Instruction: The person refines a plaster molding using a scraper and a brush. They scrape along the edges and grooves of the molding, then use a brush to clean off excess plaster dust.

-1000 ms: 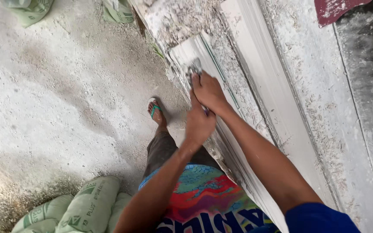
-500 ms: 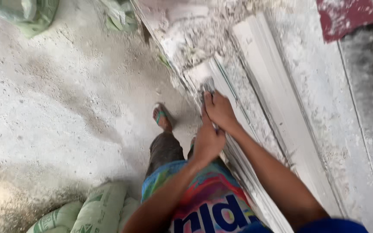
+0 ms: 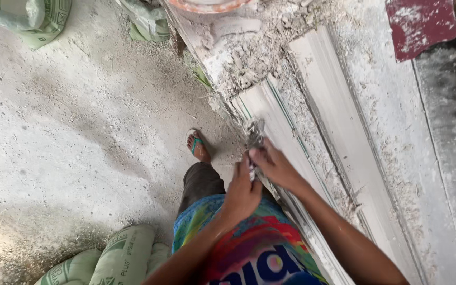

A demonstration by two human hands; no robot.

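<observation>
Gripping a plastered scraper (image 3: 254,134), both hands (image 3: 259,177) meet.

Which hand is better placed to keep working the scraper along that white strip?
Right, probably. The right hand already lies over the white moulding strip, fingers at the small metal scraper whose blade rests on it. The left hand sits lower, off the bench edge, gripping only the handle end.

Two hands on a plaster-caked tool at a white moulding

The right hand (image 3: 275,166) and left hand (image 3: 243,192) together grip a small metal tool (image 3: 254,134) against the long white moulding (image 3: 291,153) — rubble-strewn bench (image 3: 397,158) alongside, green sacks (image 3: 117,258) on the dusty floor (image 3: 69,132).
</observation>
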